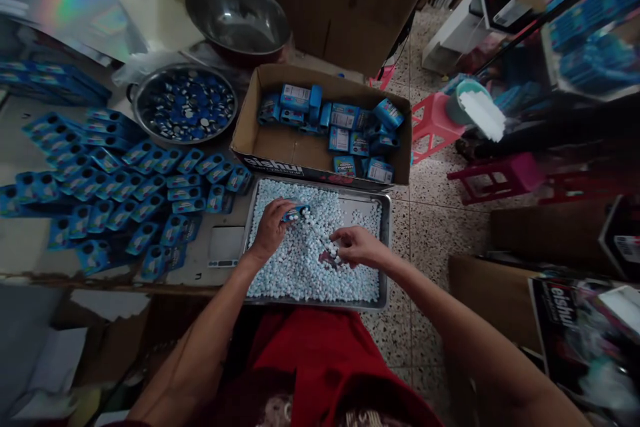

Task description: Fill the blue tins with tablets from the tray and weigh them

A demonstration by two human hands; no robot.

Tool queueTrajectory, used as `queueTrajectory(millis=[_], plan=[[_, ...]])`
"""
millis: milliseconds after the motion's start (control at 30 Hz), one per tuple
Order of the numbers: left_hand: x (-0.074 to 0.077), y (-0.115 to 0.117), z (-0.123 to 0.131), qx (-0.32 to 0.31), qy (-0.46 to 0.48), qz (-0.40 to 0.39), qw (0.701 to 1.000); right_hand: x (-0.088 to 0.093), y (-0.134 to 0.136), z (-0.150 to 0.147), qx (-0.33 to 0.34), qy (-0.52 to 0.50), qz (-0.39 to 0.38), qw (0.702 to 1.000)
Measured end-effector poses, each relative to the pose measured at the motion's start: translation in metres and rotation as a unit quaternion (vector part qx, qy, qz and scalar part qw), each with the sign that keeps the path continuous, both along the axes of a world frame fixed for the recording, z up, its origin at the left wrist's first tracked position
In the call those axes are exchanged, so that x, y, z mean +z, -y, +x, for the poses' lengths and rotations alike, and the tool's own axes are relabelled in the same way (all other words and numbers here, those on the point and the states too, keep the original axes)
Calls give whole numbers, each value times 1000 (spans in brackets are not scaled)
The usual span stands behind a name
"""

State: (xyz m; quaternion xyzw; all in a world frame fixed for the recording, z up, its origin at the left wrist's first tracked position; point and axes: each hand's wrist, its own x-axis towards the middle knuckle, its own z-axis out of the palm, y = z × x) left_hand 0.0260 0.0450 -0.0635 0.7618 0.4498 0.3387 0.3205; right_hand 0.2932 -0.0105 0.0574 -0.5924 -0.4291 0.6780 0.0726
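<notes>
My left hand (pixel 273 230) is closed around a small blue box (pixel 296 213), held tilted above a metal tray (pixel 385 283). White pellets show at the box's open end. Small white and pale-blue candy-like pellets (pixel 285 273) cover most of the tray. My right hand (pixel 353 245) is low over the pellets, right of the box, with fingers curled together. A dark reddish patch (pixel 327 257) shows among the pellets by its fingertips; I cannot tell whether it is a tool. What the right fingers grip is hidden.
A cardboard box (pixel 280 143) with blue filled-looking boxes stands behind the tray. Left are rows of open blue boxes (pixel 120 183), a small scale (pixel 223 245) and a bowl (pixel 135 103) of blue-and-silver caps. An empty metal bowl (pixel 237 13) sits behind; a pink stool (pixel 433 121) stands right.
</notes>
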Motion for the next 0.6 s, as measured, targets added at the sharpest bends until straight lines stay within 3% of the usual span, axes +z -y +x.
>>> queueTrajectory(millis=[133,300,600], plan=[[-10,5,5,-10,9,-27,1000,15,-15,1,32,45,-47,997],[-21,14,14,-34,9,-61,998,11,-22,8,103,87,-44,990],[-17,10,16,-85,-43,-64,993,20,-25,13,123,47,-65,989]])
